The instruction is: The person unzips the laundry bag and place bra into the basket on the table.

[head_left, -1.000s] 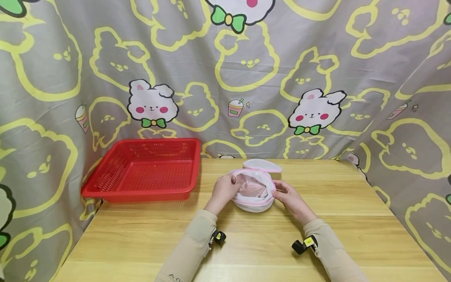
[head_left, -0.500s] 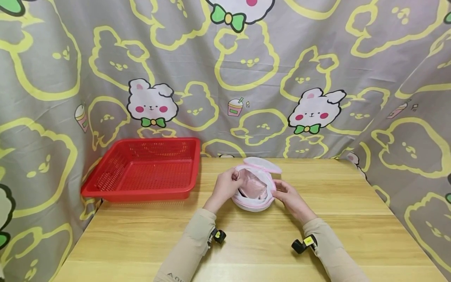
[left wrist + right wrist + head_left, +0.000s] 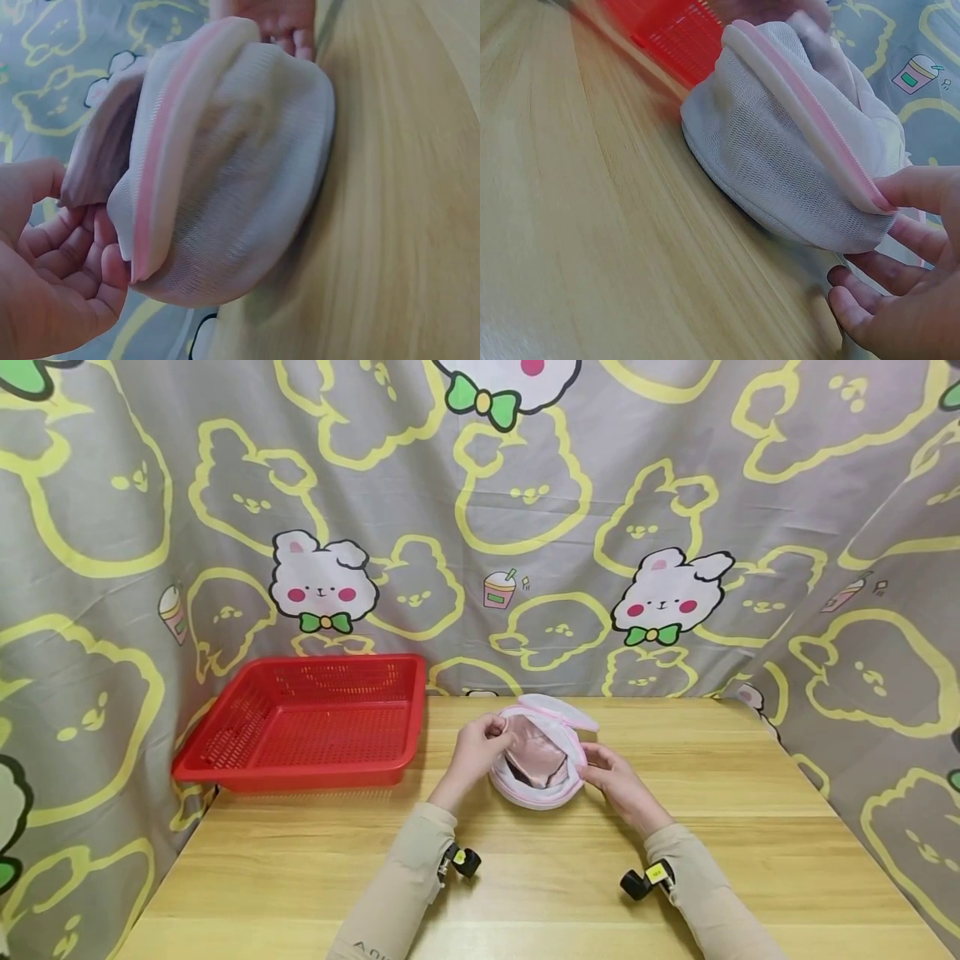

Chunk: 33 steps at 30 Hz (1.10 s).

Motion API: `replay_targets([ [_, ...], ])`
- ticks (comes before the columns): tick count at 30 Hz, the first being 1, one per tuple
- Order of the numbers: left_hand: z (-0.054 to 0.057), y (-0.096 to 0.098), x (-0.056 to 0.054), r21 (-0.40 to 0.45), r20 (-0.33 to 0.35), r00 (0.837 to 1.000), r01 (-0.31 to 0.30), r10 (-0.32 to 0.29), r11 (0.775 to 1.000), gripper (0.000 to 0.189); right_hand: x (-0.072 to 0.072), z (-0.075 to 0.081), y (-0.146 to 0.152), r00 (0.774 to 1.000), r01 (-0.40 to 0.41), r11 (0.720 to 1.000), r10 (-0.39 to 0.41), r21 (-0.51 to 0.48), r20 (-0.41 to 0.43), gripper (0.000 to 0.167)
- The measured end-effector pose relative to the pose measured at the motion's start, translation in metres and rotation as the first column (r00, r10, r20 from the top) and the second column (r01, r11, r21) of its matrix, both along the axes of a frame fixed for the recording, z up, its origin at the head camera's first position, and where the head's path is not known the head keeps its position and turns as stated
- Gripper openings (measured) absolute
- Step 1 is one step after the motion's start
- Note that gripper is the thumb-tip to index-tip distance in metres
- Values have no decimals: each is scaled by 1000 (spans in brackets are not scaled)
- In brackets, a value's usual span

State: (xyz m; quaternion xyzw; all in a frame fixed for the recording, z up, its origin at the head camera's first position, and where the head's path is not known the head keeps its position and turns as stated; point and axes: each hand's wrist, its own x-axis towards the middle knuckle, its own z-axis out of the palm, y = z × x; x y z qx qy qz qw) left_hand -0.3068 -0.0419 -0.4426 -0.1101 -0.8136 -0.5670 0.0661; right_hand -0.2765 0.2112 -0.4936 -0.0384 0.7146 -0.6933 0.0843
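Far left corner of bench (image 3: 555,893): red basket (image 3: 292,774), its left end apparently reaching past the left edge. Right of it, well apart, the left hand (image 3: 477,752) pinches pink satiny cloth (image 3: 536,752) between thumb and fingers, at the left of the mesh bag's mouth; the cloth's lower part lies inside. The mesh bag (image 3: 536,799) sits near the far edge, about midway between the side edges, mouth uncovered, lid flap (image 3: 557,708) folded back toward the far edge. At the bag's right, the right hand (image 3: 618,781) grips the rim, thumb over the pink zipper, fingers outside.

Step in hand, as judged: working the cloth at the mouth while the bag is steadied; stills alone do not settle in or out. If out, the next move calls for a firm pinch, a gentle upward draw clear of the zipper, and the rim held against lifting.
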Motion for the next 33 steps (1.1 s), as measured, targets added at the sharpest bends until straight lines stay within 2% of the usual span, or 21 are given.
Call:
replay_targets([
  [4, 0, -1, -3, 118, 98, 995, -3, -8, 993, 13, 0, 0, 0, 1000, 7, 1000, -7, -9, 11, 54],
  [8, 2, -2, -5, 222, 171, 985, -4, -35, 975, 16, -1, -1, 0, 1000, 8, 1000, -8, -19, 16, 54],
  [16, 8, -4, -5, 351, 229, 972, -27, -58, 936, 14, 0, 0, 0, 1000, -3, 1000, 3, -23, 2, 54],
  [19, 7, -5, -5, 399, 245, 967, -36, -69, 916, 11, 0, 0, -1, 1000, -10, 1000, 10, -21, -2, 54],
  [25, 4, -6, -8, 506, 289, 951, -52, -112, 861, 7, 1, 1, -1, 1000, -27, 1000, 27, -13, -14, 54],
  [33, 4, -8, -9, 603, 327, 927, -55, -183, 796, 8, 0, 0, -2, 1000, -15, 1000, 15, -11, -7, 51],
])
